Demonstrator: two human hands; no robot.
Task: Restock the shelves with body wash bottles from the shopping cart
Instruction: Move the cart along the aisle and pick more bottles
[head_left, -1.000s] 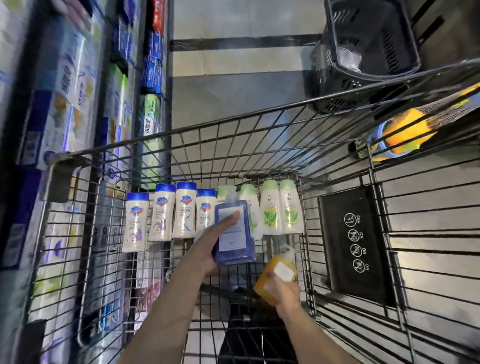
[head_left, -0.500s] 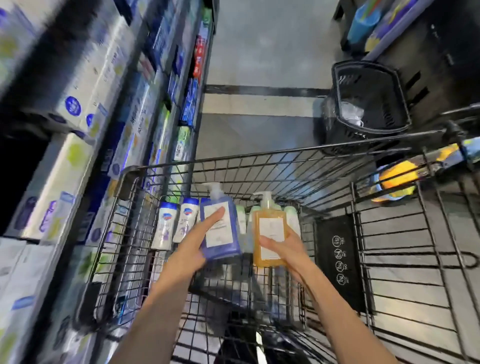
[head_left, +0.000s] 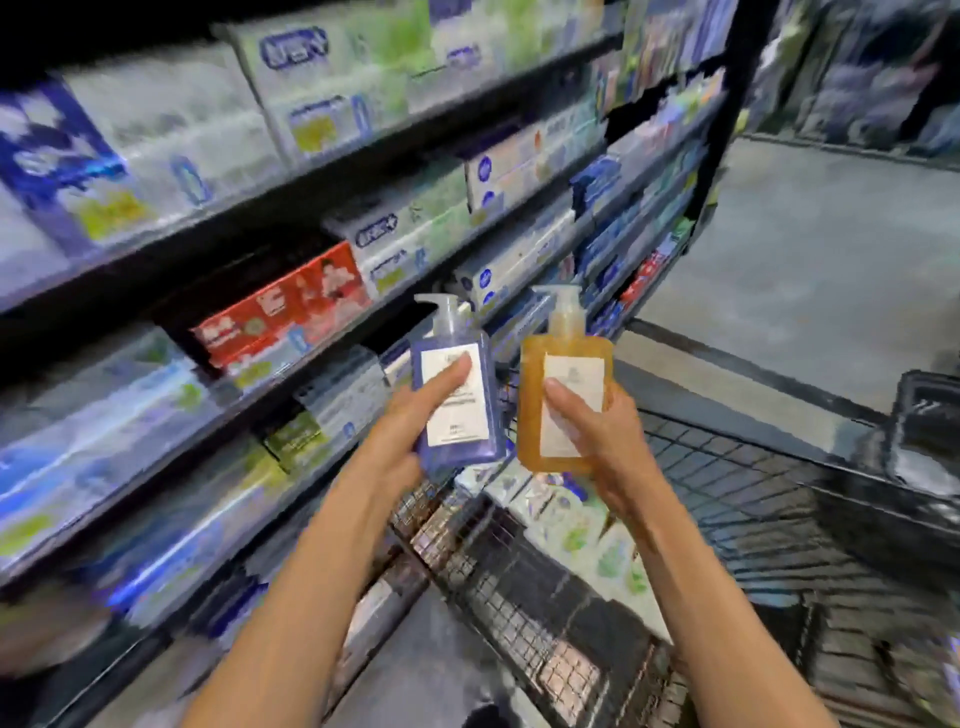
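Item: translucent purple pump bottle (head_left: 460, 397), gripped by left hand (head_left: 410, 441); translucent amber pump bottle (head_left: 563, 400), gripped by right hand (head_left: 597, 436). Both now lifted clear of the black wire shopping cart (head_left: 727, 519), toward the dark store shelves (head_left: 322, 332); shelving judged next.

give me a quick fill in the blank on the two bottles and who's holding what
1. The left hand holds the ____ bottle.
2. The right hand holds the ____ bottle.
3. Each bottle is topped with a ____.
4. The shelves stand on the person's ____ side.

Missing words: purple; orange; pump; left
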